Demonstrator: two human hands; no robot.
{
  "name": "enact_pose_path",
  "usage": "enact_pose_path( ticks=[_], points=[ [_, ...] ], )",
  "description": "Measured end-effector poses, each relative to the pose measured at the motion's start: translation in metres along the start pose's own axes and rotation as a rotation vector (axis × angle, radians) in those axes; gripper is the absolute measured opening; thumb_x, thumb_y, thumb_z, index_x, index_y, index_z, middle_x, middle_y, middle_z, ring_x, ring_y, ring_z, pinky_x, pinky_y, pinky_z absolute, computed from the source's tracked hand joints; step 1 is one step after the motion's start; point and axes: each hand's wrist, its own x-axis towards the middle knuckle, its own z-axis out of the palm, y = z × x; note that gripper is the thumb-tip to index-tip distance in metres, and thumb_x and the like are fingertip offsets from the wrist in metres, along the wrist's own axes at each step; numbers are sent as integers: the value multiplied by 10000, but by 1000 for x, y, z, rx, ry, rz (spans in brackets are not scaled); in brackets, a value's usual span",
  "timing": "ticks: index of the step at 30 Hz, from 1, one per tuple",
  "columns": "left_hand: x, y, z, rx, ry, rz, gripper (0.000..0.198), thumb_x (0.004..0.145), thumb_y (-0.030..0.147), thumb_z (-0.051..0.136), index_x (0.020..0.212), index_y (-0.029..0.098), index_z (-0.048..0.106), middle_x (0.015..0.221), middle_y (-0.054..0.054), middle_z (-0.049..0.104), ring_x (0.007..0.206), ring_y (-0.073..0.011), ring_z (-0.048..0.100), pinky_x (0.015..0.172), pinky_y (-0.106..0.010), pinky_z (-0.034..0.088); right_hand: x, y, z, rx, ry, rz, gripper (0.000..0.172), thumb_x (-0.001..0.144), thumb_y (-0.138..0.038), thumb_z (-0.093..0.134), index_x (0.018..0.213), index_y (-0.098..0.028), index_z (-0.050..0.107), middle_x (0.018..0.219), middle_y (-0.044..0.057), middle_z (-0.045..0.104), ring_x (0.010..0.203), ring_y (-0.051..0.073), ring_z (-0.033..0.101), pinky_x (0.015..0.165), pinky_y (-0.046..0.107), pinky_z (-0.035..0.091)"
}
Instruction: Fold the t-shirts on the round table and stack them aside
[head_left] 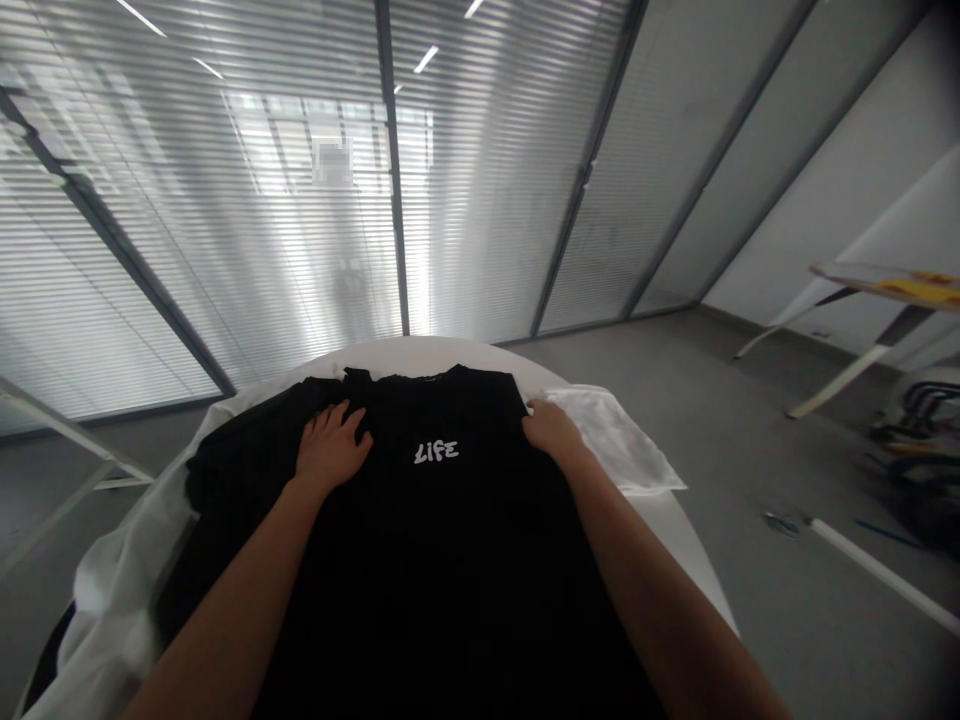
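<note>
A black T-shirt (442, 540) with white lettering "LIFE" on the chest lies spread on a white round table (679, 530), collar at the far side. My left hand (330, 450) rests flat on the shirt's left shoulder area, fingers spread. At the shirt's right shoulder edge lies my right hand (551, 428), its fingers partly tucked at the sleeve seam beside a white garment; whether they grip the fabric I cannot make out.
A white garment (622, 445) lies on the table to the right of the shirt, and more white cloth (112, 590) hangs at the left. Glass walls with blinds stand beyond. A table (885, 290) and loose items are on the floor at right.
</note>
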Motion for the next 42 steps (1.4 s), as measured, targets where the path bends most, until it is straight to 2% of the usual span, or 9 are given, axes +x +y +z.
enact_pose_path(
  ticks=[8,13,17,20,24,27,31,36,42],
  points=[
    [0,1,1,8,10,7,537,900,449,402,1374,236,535,1476,-113,444,1359,-325,373,1103,-492,271,5,9,-9,11,-195,-62,414,886,-425,512,987,-82,723,1006,187,712,944,274,668,802,313,469],
    [0,1,0,20,6,8,536,900,448,401,1373,234,535,1479,-114,441,1356,-322,380,1100,-486,278,3,4,-12,71,-192,-145,329,855,-272,581,1109,-85,675,1045,144,707,902,213,664,752,241,467],
    [1,2,-2,21,-10,2,538,899,449,404,1373,232,536,1481,-113,439,1359,-322,377,1106,-488,271,-3,0,-19,277,-245,-115,449,861,-225,561,1290,-90,568,983,124,708,719,165,644,630,224,472],
    [0,3,-3,27,-21,-2,540,901,452,404,1381,236,528,1487,-104,433,1364,-322,371,1115,-485,259,-7,1,-23,448,-318,-51,536,875,-244,545,1398,-158,466,885,78,705,582,124,584,519,203,432],
    [-1,6,-5,63,-13,9,542,907,446,400,1388,229,520,1486,-107,434,1366,-319,372,1118,-470,265,-8,6,-20,607,-386,-46,587,876,-280,538,1446,-244,400,840,29,698,524,107,543,483,195,416],
    [-2,6,-5,86,-1,24,539,913,439,390,1388,221,521,1477,-114,444,1362,-317,380,1115,-463,275,-8,7,-13,649,-343,-76,659,862,-245,535,1489,-255,334,881,21,712,558,115,583,559,223,477],
    [-2,6,-3,88,-6,15,540,911,444,402,1394,231,516,1484,-107,442,1363,-319,383,1118,-467,273,-6,6,-7,640,-210,-199,742,815,-167,553,1511,-252,308,1218,57,663,911,164,671,846,283,514],
    [-1,6,-1,92,-8,22,543,911,440,403,1394,221,517,1493,-115,428,1367,-322,379,1120,-470,269,-3,4,-1,502,-155,-305,633,792,-128,525,1422,-154,481,1471,92,464,1339,214,442,1145,337,291],
    [-4,7,-3,101,33,42,520,905,409,425,1373,214,542,1487,-132,427,1368,-328,370,1104,-485,287,-7,-9,-2,541,-78,-501,711,733,-63,473,1430,-206,479,1542,43,354,1416,226,327,1188,381,219]
  ],
)
